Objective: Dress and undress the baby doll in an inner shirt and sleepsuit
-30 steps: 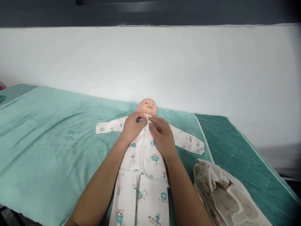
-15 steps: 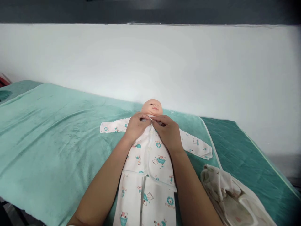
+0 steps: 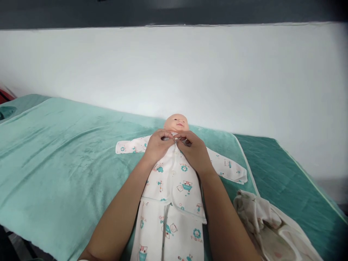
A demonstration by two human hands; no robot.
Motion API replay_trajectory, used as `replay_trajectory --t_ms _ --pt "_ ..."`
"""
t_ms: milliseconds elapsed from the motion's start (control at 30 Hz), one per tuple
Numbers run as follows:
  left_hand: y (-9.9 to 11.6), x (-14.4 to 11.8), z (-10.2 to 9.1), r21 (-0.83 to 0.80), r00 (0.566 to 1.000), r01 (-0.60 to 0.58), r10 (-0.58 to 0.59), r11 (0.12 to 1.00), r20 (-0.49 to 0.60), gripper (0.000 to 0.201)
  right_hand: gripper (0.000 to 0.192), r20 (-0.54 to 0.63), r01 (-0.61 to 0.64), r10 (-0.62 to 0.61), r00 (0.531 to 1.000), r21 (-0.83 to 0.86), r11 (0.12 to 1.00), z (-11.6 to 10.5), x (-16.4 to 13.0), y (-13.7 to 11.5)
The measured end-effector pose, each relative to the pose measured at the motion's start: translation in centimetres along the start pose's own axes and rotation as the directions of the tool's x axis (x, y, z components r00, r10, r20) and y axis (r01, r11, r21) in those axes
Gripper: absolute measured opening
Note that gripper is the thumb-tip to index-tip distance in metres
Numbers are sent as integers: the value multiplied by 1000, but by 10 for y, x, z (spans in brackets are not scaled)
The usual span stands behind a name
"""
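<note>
A baby doll (image 3: 176, 122) lies on its back, dressed in a white printed jacket (image 3: 174, 181) and matching trousers (image 3: 183, 235). Its sleeves spread out to both sides. At the collar, just below the doll's chin, my left hand (image 3: 158, 146) pinches one front edge of the jacket. My right hand (image 3: 194, 150) pinches the other edge right beside it, and the fingertips of both hands nearly meet. Small buttons show down the jacket front below my fingers. The exact spot being gripped is hidden by my fingertips.
A light green blanket (image 3: 67, 163) covers the surface, with a darker green cloth (image 3: 282, 170) under it at the right. Crumpled pale clothing (image 3: 266, 224) lies at the lower right. A white wall (image 3: 174, 72) rises behind the doll.
Both hands keep their pinch at the collar, with only a slight shift of the right fingers. The view has tilted a little.
</note>
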State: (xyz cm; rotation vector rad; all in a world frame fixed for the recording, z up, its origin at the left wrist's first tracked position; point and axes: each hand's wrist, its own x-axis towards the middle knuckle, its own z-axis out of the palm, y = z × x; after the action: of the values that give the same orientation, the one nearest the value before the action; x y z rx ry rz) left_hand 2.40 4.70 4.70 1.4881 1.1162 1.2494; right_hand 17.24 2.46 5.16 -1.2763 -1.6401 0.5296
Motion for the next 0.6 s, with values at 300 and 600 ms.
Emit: replay_trajectory --t_ms 300,600 --pt "6 -3 -2 -3 1000 14 -14 1000 4 9 19 -42 44 -47 998 -61 997 2 -4 -4" --pt "6 -3 -2 7 1000 12 -12 1000 -1 8 20 -79 106 -120 990 -160 981 2 -6 -7"
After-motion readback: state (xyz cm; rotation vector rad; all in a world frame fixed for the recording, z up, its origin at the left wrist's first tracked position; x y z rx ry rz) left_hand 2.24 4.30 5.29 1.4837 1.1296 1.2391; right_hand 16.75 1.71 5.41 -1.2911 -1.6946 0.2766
